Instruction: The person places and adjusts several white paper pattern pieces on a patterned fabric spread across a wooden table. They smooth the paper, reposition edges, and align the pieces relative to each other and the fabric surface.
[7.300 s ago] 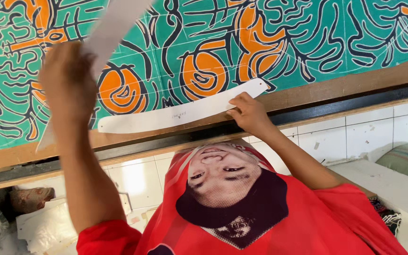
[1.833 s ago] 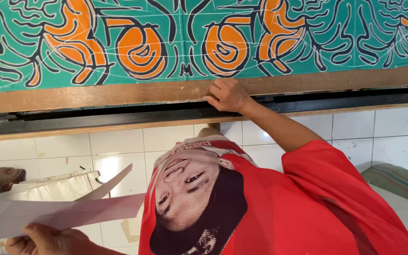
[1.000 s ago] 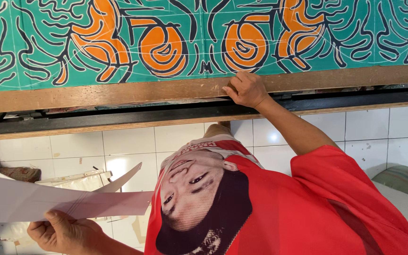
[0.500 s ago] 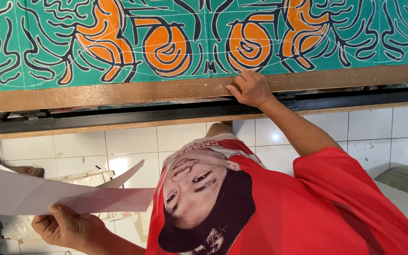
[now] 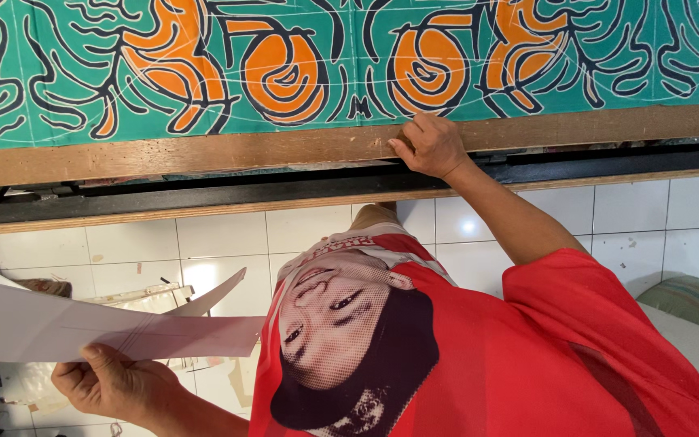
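Observation:
My left hand point(image 5: 111, 382) is low at the left, beside my red printed shirt point(image 5: 519, 356), and grips a large sheet of pale paper pattern point(image 5: 58, 324) with a curved pointed end. My right hand point(image 5: 429, 144) rests on the wooden table edge point(image 5: 204, 152), fingers bent, touching the lower border of the green cloth point(image 5: 349, 57) with orange and dark blue swirls. Nothing is held in the right hand.
A dark rail and a second wooden strip point(image 5: 163, 198) run under the table edge. White floor tiles point(image 5: 228, 243) lie below. A pile of pale paper pieces point(image 5: 147, 299) sits at the left, and a greenish cushion point(image 5: 689, 295) at the right.
Seven seconds ago my left hand held the paper pattern up over the cloth beside a white curved ruler; it has since come down to my side. My right hand stays on the table edge.

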